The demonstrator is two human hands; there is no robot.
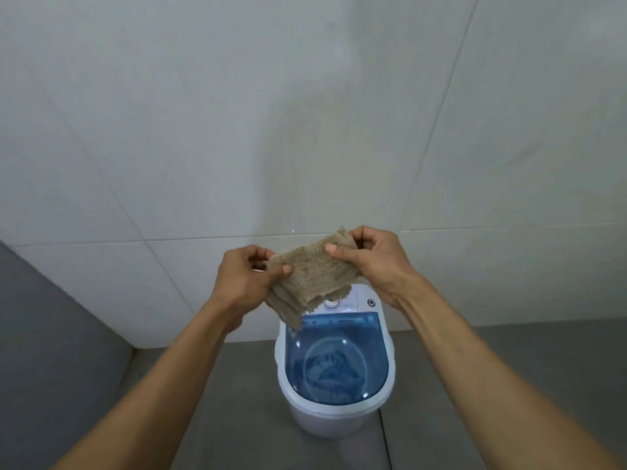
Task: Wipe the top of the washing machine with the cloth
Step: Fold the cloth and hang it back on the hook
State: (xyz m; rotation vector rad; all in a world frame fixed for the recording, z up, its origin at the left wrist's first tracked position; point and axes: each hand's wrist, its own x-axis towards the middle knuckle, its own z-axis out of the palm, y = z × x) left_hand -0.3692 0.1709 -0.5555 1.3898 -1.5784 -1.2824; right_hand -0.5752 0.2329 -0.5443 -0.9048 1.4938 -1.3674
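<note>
White wall tiles (169, 130) fill the background behind both hands. Left hand (242, 283) and right hand (376, 262) each pinch one end of the beige cloth (314, 276), stretched between them, above the small washing machine (334, 364) with blue lid (339, 361) below.

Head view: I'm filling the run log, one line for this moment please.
phase: pre-wipe | left hand and right hand: holding cloth | washing machine: untouched, lid closed
</note>
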